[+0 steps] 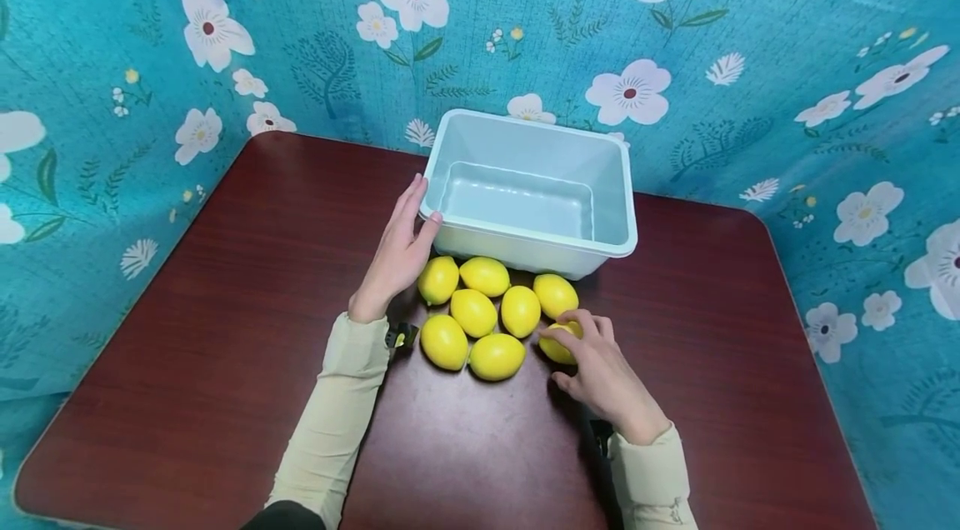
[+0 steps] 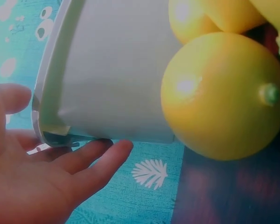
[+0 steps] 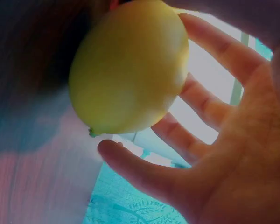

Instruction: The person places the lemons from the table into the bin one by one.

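Several yellow lemons [image 1: 497,357] lie grouped on the table in front of a pale blue plastic bin [image 1: 517,240]. My left hand [image 1: 393,259] is at the bin's front left corner, fingers extended along its outer side and thumb by the rim. In the left wrist view, a large lemon [image 2: 219,93] sits close to the bin wall, apart from that hand. Over the rightmost lemon [image 1: 557,344] my right hand [image 1: 603,372] arches its fingers. The right wrist view has this lemon [image 3: 130,70] against the fingers, with the thumb tip slightly off it.
The bin's inside floor [image 1: 517,201] shows bare. Beneath everything is a dark red-brown table [image 1: 187,347] with rounded corners. A teal floral cloth [image 1: 510,22] hangs behind the table and at both sides, close to the bin's back.
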A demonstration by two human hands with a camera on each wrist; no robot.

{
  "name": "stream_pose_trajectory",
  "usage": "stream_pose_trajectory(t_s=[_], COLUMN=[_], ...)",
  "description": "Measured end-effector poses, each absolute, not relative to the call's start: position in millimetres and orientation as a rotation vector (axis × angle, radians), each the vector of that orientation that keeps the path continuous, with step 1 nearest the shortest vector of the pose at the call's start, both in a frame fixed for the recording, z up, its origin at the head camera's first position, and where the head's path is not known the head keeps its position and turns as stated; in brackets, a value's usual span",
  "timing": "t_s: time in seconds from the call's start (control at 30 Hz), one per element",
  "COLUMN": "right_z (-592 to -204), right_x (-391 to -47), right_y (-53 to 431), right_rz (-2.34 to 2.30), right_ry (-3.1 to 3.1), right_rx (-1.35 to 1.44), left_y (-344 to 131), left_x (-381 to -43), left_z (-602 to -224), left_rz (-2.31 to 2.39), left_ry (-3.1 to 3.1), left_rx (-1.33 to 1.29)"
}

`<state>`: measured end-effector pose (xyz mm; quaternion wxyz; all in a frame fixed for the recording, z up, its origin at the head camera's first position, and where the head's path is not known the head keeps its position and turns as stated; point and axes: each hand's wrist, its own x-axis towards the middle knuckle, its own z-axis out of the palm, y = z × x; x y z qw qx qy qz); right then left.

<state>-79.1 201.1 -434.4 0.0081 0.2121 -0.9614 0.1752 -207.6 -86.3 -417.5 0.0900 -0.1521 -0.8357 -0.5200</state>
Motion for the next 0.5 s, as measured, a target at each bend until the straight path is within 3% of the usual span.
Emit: stream_pose_trajectory(t_s=[0.5], right_z=[-445.2], right_x=[-72.7], right_y=[203.2], right_rz=[0.538], right_ry=[-2.982], right_rx=[0.572], left_y=[-86.5], left_x=[-207.7], left_z=[-413.9], left_rz=[-1.537], left_ry=[-2.524], left_rx=[-0.452])
